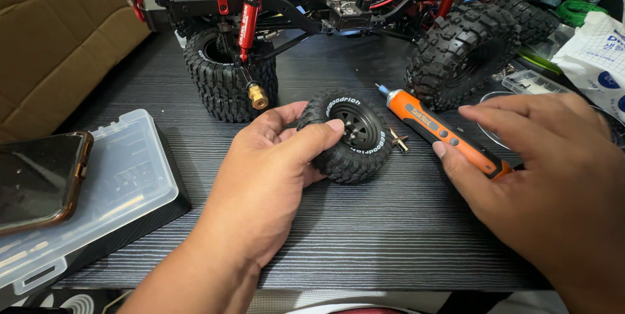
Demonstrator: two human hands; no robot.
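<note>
Knobby black tyre [348,135] (dark rim) gripped by left hand [267,184], right hand [540,164] grasping orange screwdriver [443,133]

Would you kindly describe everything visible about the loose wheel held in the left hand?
The loose wheel is a small model tyre of knobbly black rubber with white sidewall lettering, fitted on a dark spoked rim with a centre hub. It stands on edge on the dark woodgrain table, detached from the model truck behind it. The left hand grips its tread, thumb above. A small brass-coloured part lies at its right side.
</note>
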